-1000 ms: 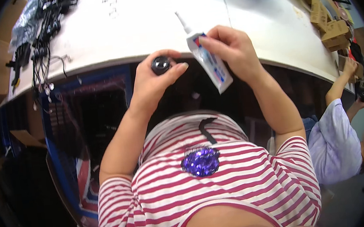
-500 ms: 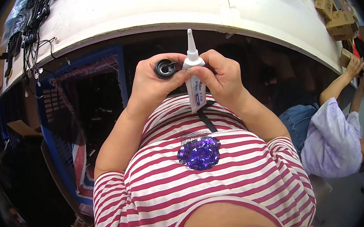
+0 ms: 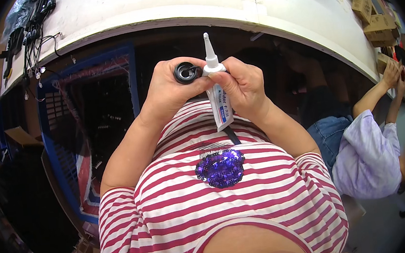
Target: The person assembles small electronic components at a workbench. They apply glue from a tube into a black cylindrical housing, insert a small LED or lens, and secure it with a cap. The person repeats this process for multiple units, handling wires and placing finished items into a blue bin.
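Note:
My left hand (image 3: 162, 92) is closed around a short black cylindrical part (image 3: 185, 73), whose round hollow end faces up. Fingers of my right hand (image 3: 247, 87) pinch a white squeeze tube (image 3: 221, 106) just below its shoulder. The tube has a long tapered nozzle pointing away from me and a printed label with blue and red. Its nozzle and the black part are side by side above my striped shirt. A thin dark strand shows between the black part and the tube's neck; where it leads is hidden.
A white bench (image 3: 161, 6) runs along the far side. Black cables (image 3: 34, 50) hang over its left edge. Below stands a blue crate (image 3: 50, 141) holding dark items. Cardboard boxes (image 3: 379, 26) sit at the far right, near a co-worker (image 3: 368, 154) whose hands are at the bench.
The tube has turned slightly, so its label faces up more and its nozzle leans further left. The black part's open end has tipped a little. The co-worker's hands have come closer together.

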The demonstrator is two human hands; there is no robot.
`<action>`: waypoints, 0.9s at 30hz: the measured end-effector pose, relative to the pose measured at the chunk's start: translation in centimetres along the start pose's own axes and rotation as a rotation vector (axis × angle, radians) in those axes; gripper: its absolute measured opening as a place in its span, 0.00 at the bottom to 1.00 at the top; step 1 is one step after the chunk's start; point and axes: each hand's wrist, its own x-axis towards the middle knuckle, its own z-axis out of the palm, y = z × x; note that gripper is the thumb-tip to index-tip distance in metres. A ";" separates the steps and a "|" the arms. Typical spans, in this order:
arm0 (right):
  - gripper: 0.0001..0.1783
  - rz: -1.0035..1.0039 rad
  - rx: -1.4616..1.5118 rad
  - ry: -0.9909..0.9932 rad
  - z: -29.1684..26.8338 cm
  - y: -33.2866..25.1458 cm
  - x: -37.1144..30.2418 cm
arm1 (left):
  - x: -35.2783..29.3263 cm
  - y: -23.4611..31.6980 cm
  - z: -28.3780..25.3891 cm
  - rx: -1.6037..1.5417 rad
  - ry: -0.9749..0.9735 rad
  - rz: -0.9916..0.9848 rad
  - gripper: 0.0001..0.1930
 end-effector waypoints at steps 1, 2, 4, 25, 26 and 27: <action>0.12 0.007 0.004 -0.004 0.0 -0.1 0.0 | 0.0 0.0 0.0 -0.005 0.000 0.003 0.09; 0.12 0.015 0.007 -0.009 0.0 -0.1 0.0 | 0.0 0.0 -0.1 -0.010 0.000 0.006 0.09; 0.13 0.012 0.017 -0.004 0.1 0.1 0.0 | -0.1 -0.1 -0.1 -0.022 0.001 0.014 0.09; 0.15 0.093 0.009 -0.065 -0.3 -0.1 0.6 | 0.5 -0.9 -0.4 -0.023 0.001 0.020 0.09; 0.15 0.096 0.007 -0.077 -0.5 -0.2 0.8 | 0.6 -0.8 -0.4 -0.025 -0.002 0.022 0.09; 0.15 0.099 -0.003 -0.092 -0.8 -0.3 0.9 | 0.6 -0.8 -0.4 -0.027 -0.005 0.024 0.09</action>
